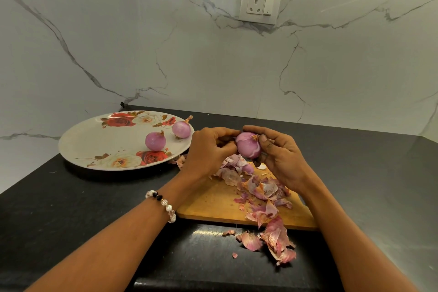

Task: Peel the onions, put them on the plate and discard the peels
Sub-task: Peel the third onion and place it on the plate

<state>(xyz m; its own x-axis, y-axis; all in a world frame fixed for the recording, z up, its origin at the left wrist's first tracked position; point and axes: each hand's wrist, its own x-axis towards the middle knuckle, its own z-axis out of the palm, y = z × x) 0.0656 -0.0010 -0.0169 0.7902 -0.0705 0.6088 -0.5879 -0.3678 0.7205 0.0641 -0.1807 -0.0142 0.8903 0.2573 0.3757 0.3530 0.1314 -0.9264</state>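
Above the wooden cutting board [213, 201] I hold a purple onion [248, 146] between both hands. My right hand [279, 154] grips it from the right side, fingers curled over its top and under it. My left hand [211, 147] pinches at its left side with curled fingers. Two peeled onions [155, 141] [181, 129] lie on the right part of the flowered plate [94, 140]. Loose pink peels [260, 194] cover the board, and more peels [275, 242] have spilled onto the counter in front of it.
The black counter [71, 208] runs to a marble wall with a socket [259, 5]. Another onion [247, 168] lies partly hidden among the peels under my hands. A shiny patch of counter sits just in front of the board.
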